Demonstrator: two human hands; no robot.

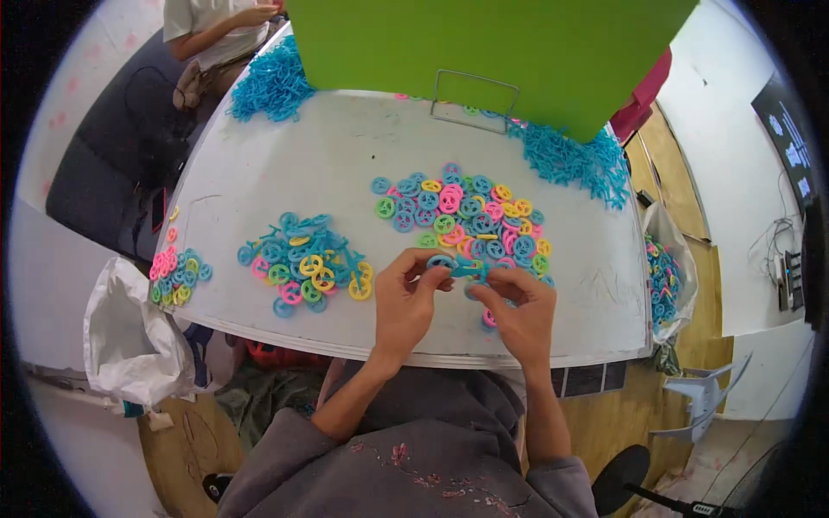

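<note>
My left hand pinches a blue plastic wheel between thumb and fingers, above the white table. Close beside it, my right hand has its thumb and fingertips closed on a small blue plastic piece. The two parts meet or nearly meet; whether they are joined I cannot tell. Just beyond my hands spreads a pile of spoked plastic wheels in blue, pink, yellow and green. To the left of my left hand sits a mixed heap of wheels and blue stick pieces.
Blue stick pieces are heaped at the far left and far right. A green panel stands behind a wire frame. More wheels lie by the left edge. White bags flank the table; another person sits far left.
</note>
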